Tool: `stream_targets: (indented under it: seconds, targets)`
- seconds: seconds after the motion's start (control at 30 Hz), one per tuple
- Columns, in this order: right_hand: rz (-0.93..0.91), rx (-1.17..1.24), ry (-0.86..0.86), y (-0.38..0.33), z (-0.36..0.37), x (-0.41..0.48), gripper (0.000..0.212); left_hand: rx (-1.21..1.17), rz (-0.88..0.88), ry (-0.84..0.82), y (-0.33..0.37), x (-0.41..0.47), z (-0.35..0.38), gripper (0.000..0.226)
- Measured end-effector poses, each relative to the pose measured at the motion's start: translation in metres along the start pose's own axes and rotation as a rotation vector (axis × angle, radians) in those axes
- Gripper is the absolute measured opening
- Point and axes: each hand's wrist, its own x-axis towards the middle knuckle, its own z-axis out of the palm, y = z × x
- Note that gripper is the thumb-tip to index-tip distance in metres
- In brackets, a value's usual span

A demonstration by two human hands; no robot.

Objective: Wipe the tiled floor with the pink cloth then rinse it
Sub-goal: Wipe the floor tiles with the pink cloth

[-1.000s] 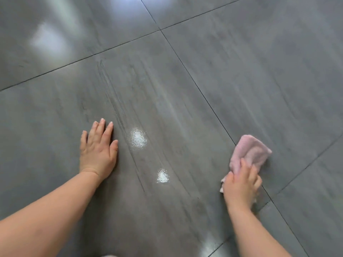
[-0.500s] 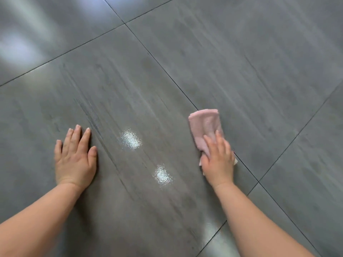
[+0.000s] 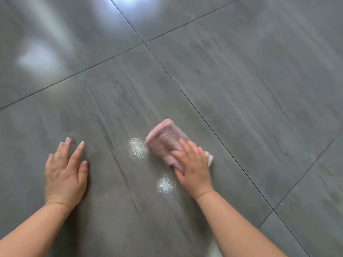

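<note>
A folded pink cloth (image 3: pixel 164 140) lies flat on the grey tiled floor (image 3: pixel 241 89), near the middle of the view. My right hand (image 3: pixel 193 167) presses down on its near end, fingers spread over the fabric and thumb at its side. The cloth's far end pokes out beyond my fingertips, touching a bright glare spot (image 3: pixel 137 148). My left hand (image 3: pixel 65 175) rests palm down on the same tile, well to the left of the cloth, holding nothing.
Dark grout lines (image 3: pixel 204 117) cross the floor diagonally to the right of the cloth. A second glare spot (image 3: pixel 165 184) shines just left of my right wrist. Faint wet streaks (image 3: pixel 111 138) run between my hands. Window reflections brighten the far left tiles.
My right hand has slid the cloth leftward across the grout line onto the tile where my left hand rests. The left hand stays planted.
</note>
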Motion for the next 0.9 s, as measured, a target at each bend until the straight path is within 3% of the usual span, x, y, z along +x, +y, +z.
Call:
stream_targets:
  seconds: [0.1, 0.17, 0.23, 0.27, 0.33, 0.4, 0.47, 0.6, 0.67, 0.77, 0.83, 0.9]
  targets:
    - [0.446, -0.027, 0.069, 0.051, -0.025, 0.042, 0.043, 0.029, -0.198, -0.017, -0.014, 0.006, -0.004, 0.067]
    - [0.73, 0.081, 0.071, 0.051, -0.033, 0.069, 0.045, 0.045, -0.214, -0.047, -0.016, 0.009, -0.004, 0.069]
    - [0.825, 0.086, 0.094, 0.022, -0.02, 0.09, 0.048, 0.062, -0.208, -0.055, -0.016, 0.008, -0.005, 0.068]
    - [0.74, 0.063, 0.109, -0.002, -0.01, 0.098, 0.048, 0.071, -0.205, -0.056, -0.015, 0.008, -0.005, 0.068]
    - [0.403, -0.002, 0.151, -0.057, 0.016, 0.105, 0.048, 0.087, -0.2, -0.046, -0.017, 0.009, -0.005, 0.07]
    - [0.102, 0.003, 0.08, -0.112, 0.036, 0.102, 0.045, 0.095, -0.217, -0.036, -0.018, 0.008, -0.004, 0.076]
    - [-0.081, 0.099, -0.023, -0.145, 0.043, 0.093, 0.039, 0.092, -0.208, -0.032, -0.019, 0.007, -0.003, 0.077]
    - [-0.292, 0.107, -0.056, -0.087, 0.033, 0.097, 0.04, 0.079, -0.191, -0.033, -0.021, 0.008, -0.004, 0.076]
    - [-0.154, 0.003, 0.04, -0.023, 0.019, 0.105, 0.041, 0.084, -0.198, -0.064, -0.021, 0.006, -0.004, 0.075]
    - [0.426, 0.056, 0.062, 0.045, -0.019, 0.097, 0.06, 0.089, -0.193, -0.047, -0.019, 0.008, -0.003, 0.073]
    - [0.783, 0.107, 0.172, 0.048, -0.024, 0.081, 0.068, 0.078, -0.202, -0.051, -0.019, 0.007, -0.004, 0.077]
    - [0.827, 0.099, 0.253, 0.016, -0.012, 0.06, 0.069, 0.077, -0.202, -0.06, -0.019, 0.006, -0.005, 0.078]
